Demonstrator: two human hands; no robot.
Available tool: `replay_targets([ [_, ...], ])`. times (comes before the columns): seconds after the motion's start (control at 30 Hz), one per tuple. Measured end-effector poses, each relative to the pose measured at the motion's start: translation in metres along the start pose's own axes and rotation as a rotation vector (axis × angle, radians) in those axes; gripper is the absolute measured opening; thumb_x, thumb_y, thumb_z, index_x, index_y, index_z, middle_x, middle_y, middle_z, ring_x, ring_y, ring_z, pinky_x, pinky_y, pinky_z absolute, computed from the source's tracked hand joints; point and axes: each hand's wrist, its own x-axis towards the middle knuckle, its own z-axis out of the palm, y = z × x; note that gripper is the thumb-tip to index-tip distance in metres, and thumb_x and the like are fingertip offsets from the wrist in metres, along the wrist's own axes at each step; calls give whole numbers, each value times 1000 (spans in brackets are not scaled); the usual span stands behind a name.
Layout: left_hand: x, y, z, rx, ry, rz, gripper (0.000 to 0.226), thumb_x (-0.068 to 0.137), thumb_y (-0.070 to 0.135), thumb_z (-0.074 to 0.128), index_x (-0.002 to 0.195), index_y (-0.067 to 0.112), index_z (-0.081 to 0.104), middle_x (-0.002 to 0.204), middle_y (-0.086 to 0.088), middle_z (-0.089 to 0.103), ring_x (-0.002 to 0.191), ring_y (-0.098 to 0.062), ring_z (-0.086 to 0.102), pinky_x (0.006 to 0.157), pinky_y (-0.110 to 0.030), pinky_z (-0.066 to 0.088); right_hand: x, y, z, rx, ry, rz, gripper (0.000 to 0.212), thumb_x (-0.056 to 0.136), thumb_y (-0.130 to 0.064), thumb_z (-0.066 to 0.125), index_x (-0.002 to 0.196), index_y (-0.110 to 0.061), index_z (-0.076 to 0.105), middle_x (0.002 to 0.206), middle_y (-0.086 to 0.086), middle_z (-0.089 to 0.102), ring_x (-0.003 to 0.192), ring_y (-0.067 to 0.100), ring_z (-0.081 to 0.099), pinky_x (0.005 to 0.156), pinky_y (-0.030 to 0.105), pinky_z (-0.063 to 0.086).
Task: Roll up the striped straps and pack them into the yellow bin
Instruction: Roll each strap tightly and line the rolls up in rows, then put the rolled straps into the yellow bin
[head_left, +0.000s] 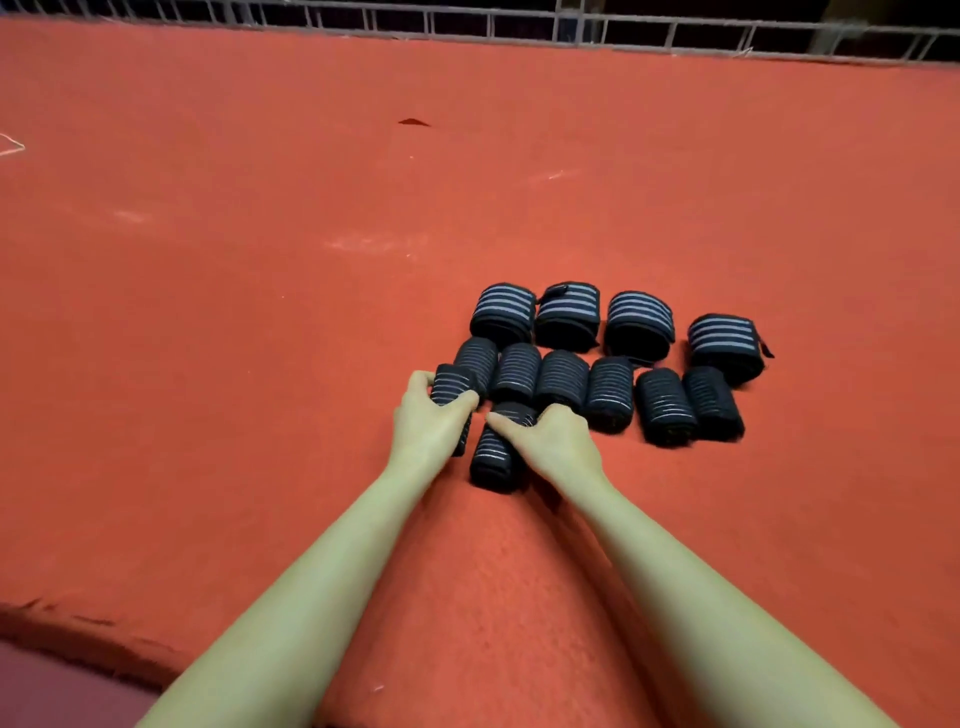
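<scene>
Left hand (428, 423) wrapped round one rolled strap (451, 392); right hand (553, 441) gripping another roll (496, 457), other rolls just past both.

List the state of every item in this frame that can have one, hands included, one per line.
Left hand: grip curled round a rolled strap.
Right hand: grip curled round another rolled strap.
Dark thin-striped fabric strap in left hand: rolled, held.
Dark thin-striped fabric strap in right hand: rolled, held.
Six thin-striped rolls behind the hands: rolled, lying in a row.
Four broad-striped rolls at the back: rolled, untouched.
Yellow bin: not in view.
</scene>
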Motion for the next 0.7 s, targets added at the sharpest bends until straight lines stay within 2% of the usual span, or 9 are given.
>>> replay_targets([
  [0.1,4,-4,0,18,0,-71,23,80,20,64,99,14,54,80,3,63,67,-12,57,53,-20,43,5,-5,4,117,-50,38,43,75,-51,72,60,-18,47,71,2,59,71,23,58,54,27,38],
  [0.17,5,0,-2,21,-3,-98,23,81,20,65,100,14,54,80,5,63,71,-13,58,60,-25,42,5,-9,0,193,-97,66,44,76,-39,76,53,-20,44,55,-6,50,52,10,48,41,15,30],
  [0.2,5,6,-3,22,-10,-101,23,81,20,65,100,15,54,81,6,63,71,-11,58,61,-25,42,4,-12,-3,236,-125,67,44,76,-33,78,50,-19,45,49,-9,48,47,5,44,40,13,31],
  [0.27,5,19,-5,20,-36,-114,22,81,18,66,99,17,53,81,8,63,71,-7,59,61,-22,43,1,-17,-12,321,-172,60,34,73,-27,81,54,-16,55,53,-10,56,51,4,50,50,17,37],
  [0.33,4,34,-7,-3,-74,-139,22,79,16,66,97,20,53,79,7,64,70,-11,60,63,-27,49,-3,-21,-25,385,-179,62,23,71,-25,83,70,-10,65,66,-5,64,61,8,56,58,24,42],
  [0.4,1,52,-8,-38,-116,-171,28,76,17,67,98,22,50,79,3,66,72,-17,62,68,-36,52,-8,-25,-44,439,-163,66,25,69,-18,83,82,-6,66,76,-2,66,69,9,58,67,27,45],
  [0.47,-4,70,-6,-22,-155,-175,33,75,14,67,101,20,47,83,1,64,75,-18,61,73,-36,50,-15,-28,-67,495,-132,79,30,67,-10,83,84,-13,58,81,-2,64,75,11,58,74,28,46],
  [0.57,-19,102,6,-3,-230,-176,38,76,1,64,104,16,44,83,0,59,74,-15,56,74,-27,45,-26,-29,-107,563,-86,105,37,67,-2,82,82,-17,51,81,-3,62,75,11,57,74,24,45],
  [0.7,-41,144,45,-2,-345,-150,44,74,-2,66,108,13,43,94,-6,61,80,-13,58,77,-24,45,-37,-12,-161,592,-15,102,35,68,0,80,85,-12,51,78,-5,61,70,4,56,69,15,44],
])
